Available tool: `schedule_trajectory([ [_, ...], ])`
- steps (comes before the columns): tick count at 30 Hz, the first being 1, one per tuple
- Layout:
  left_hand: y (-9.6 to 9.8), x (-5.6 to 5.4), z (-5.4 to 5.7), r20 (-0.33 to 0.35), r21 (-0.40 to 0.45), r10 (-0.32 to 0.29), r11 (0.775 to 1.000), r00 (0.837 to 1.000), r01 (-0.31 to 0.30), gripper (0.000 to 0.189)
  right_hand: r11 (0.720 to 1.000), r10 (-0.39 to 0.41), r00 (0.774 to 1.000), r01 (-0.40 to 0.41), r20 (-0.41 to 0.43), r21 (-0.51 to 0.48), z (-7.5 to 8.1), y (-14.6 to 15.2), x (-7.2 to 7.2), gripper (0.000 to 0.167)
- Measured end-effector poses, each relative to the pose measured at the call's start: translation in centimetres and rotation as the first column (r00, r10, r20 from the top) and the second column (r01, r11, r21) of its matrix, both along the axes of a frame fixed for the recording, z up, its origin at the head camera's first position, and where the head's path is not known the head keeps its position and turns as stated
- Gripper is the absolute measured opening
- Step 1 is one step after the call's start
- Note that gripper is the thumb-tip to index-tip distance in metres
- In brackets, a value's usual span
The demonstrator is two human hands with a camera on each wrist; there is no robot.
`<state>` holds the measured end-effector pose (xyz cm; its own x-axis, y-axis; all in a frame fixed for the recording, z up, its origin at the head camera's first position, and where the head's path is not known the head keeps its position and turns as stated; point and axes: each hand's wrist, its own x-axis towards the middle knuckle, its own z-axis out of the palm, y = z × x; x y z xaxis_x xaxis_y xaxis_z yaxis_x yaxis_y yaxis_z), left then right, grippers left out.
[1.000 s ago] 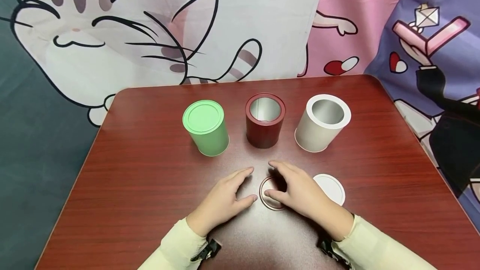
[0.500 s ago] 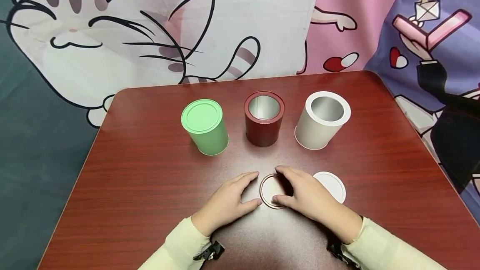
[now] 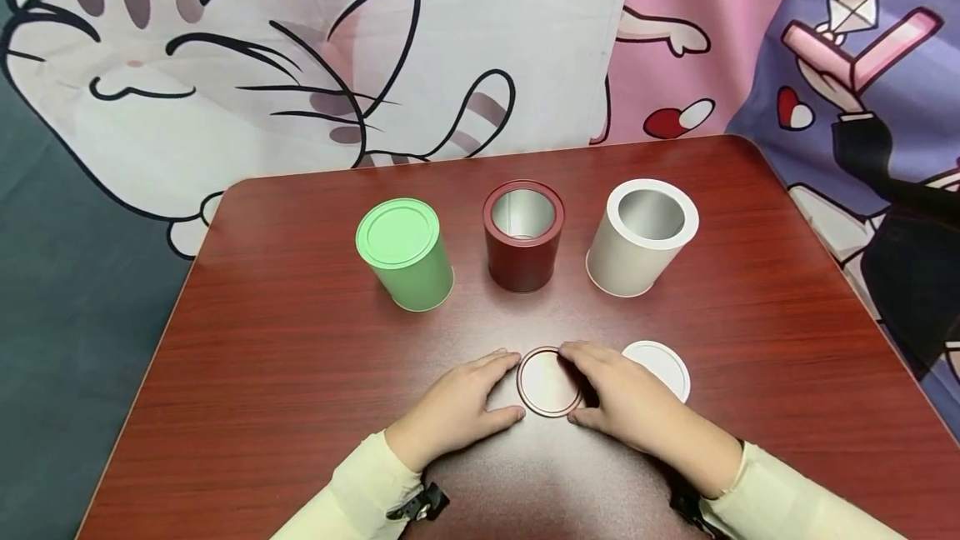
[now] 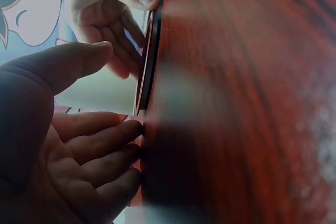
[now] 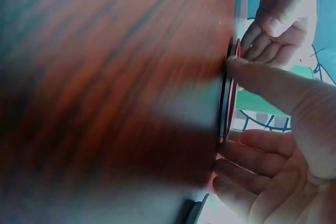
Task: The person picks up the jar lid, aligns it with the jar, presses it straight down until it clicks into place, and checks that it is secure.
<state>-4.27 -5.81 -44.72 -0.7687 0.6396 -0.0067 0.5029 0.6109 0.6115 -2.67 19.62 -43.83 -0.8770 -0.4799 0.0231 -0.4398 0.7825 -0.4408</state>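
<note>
1. Your left hand (image 3: 457, 407) is open, with the thumb and fingers spread well apart. It has hold of nothing. It sits on the left side of the dark red lid, with the fingertips and thumb tip right by the edge. You can't tell for sure if they touch it.
2. Your right hand (image 3: 630, 394) is on the other side of that lid. It is open too, with a wide gap between the thumb and fingers, and the fingers bend a little. The tips are at the lid's right edge, and the right wrist view shows the thumb at the rim.
3. The dark red lid (image 3: 550, 382) lies flat on the table (image 3: 262, 357), between your two hands. Its middle looks pale and shiny.
4. A white lid (image 3: 663, 363) lies flat near it, to the right. Your right hand hides part of it.
5. Three cans stand in a row past your hands. The green can (image 3: 408, 261) is on the left, and its top is covered.
6. The dark red can (image 3: 523, 263) is in the middle. Its top is open and you can see silver inside.
7. The white can (image 3: 626, 263) is on the right. Its top is open too, and it is grey inside.
8. Behind the table hangs a cloth with a big smiling cat (image 3: 217, 123).
</note>
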Motion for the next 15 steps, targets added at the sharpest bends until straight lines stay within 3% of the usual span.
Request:
schedule_trajectory([
  [15,0.22,0.02,0.03,-0.003,0.017,-0.004,1.000,1.000,0.004,0.062,1.000,0.018,0.996,-0.017,-0.086,0.012,-0.23,0.27,-0.08,0.071],
])
